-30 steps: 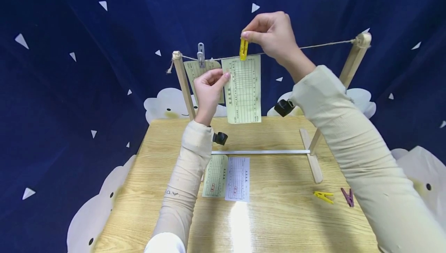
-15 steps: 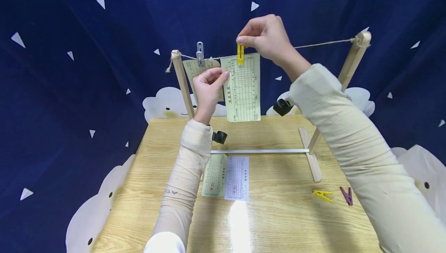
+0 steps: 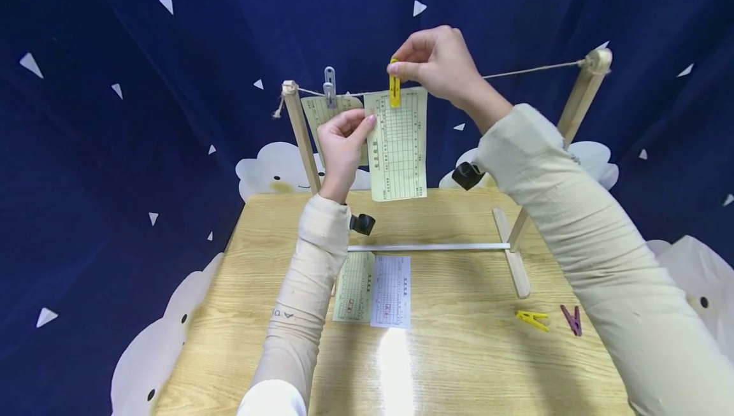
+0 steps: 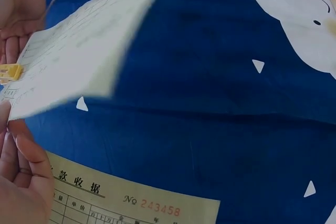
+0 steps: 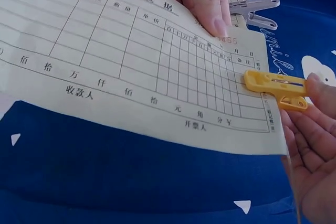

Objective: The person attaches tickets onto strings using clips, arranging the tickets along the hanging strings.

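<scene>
A pale green receipt slip (image 3: 399, 155) hangs at the string (image 3: 533, 71), its top edge level with it. My left hand (image 3: 342, 148) pinches the slip's left edge between thumb and fingers. At the top edge, my right hand (image 3: 444, 62) pinches a yellow clothespin (image 3: 395, 92). In the right wrist view the yellow clothespin (image 5: 275, 85) sits over the slip's edge, with the thumb on its handle. Just left, a second receipt slip (image 3: 321, 116) hangs from a grey clothespin (image 3: 329, 91), partly hidden behind my left hand.
Wooden posts (image 3: 582, 97) hold the string, with a white rod (image 3: 430, 247) low between them. A green slip (image 3: 353, 288) and a white slip (image 3: 392, 292) lie on the table (image 3: 459, 352). Another yellow clothespin (image 3: 532, 320) and a purple clothespin (image 3: 571, 320) lie at right.
My right hand has moved slightly down and left, and the yellow clothespin sits lower over the slip's top edge. My left hand keeps its pinch on the slip, almost still.
</scene>
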A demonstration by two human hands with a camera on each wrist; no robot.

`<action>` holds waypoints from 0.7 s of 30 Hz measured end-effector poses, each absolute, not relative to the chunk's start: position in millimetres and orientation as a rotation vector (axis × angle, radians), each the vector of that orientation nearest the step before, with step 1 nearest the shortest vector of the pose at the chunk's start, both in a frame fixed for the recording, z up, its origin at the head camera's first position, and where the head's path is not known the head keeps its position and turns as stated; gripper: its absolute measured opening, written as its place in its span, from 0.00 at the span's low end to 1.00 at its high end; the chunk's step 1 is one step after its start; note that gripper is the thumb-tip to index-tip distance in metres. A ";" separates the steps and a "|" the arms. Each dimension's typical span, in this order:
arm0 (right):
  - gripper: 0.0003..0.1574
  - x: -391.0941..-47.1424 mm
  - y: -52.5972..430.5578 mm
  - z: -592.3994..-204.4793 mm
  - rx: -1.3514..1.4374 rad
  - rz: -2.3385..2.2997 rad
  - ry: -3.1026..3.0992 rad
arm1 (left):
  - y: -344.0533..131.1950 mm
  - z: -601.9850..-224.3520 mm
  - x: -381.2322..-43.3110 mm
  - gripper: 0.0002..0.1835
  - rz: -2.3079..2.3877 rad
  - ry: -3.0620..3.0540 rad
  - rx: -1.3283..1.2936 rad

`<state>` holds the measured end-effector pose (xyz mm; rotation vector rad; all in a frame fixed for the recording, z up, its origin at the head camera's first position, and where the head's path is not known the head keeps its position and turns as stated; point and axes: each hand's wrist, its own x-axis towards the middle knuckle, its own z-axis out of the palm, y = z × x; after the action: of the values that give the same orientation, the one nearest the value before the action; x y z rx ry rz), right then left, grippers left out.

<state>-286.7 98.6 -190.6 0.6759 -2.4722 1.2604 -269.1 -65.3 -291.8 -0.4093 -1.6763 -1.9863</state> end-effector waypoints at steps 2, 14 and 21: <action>0.13 -286.9 99.6 -191.0 0.677 1.260 -2.480 | -65.1 -291.9 -269.5 0.06 -1.993 -1.669 -0.408; 0.19 -283.9 103.6 -191.8 0.684 1.292 -2.535 | -65.5 -295.0 -272.0 0.05 -2.025 -1.632 -0.368; 0.24 -282.2 108.1 -190.1 0.728 1.311 -2.559 | -65.9 -296.9 -271.6 0.04 -2.026 -1.663 -0.373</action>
<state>-282.2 108.1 -190.1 0.7283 -2.5588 1.3106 -271.6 -65.9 -296.9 -0.3728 -1.6630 -2.0264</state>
